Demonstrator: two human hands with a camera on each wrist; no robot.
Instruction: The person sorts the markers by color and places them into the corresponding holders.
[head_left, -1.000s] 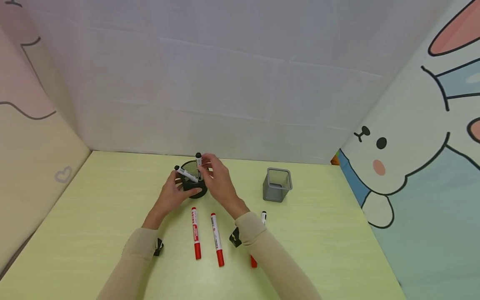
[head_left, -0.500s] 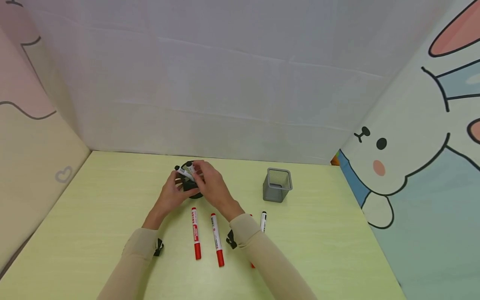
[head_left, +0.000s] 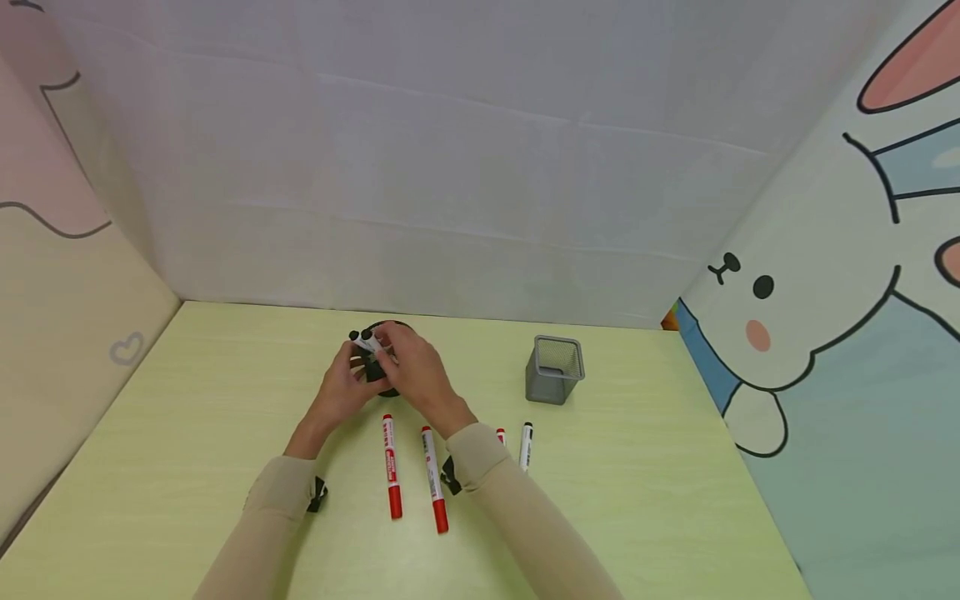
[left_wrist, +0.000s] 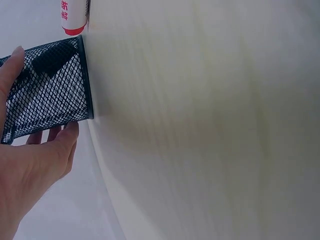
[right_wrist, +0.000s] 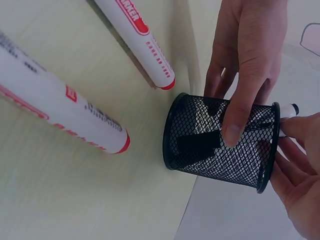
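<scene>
While left hand (head_left: 342,398) grips mesh cup (right_wrist: 245,162), right hand (head_left: 417,368) pinches marker (head_left: 372,342), partly hidden.

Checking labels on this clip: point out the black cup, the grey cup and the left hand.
Black cup (right_wrist: 225,161): right wrist view, on its mesh side wall.
Grey cup (head_left: 547,387): head view, on its front wall.
Left hand (head_left: 345,395): head view, on the back of the hand.

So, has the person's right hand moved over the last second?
Yes. In the head view, the right hand has shifted left and slightly down, farther from the grey basket, which has stayed put.
</scene>
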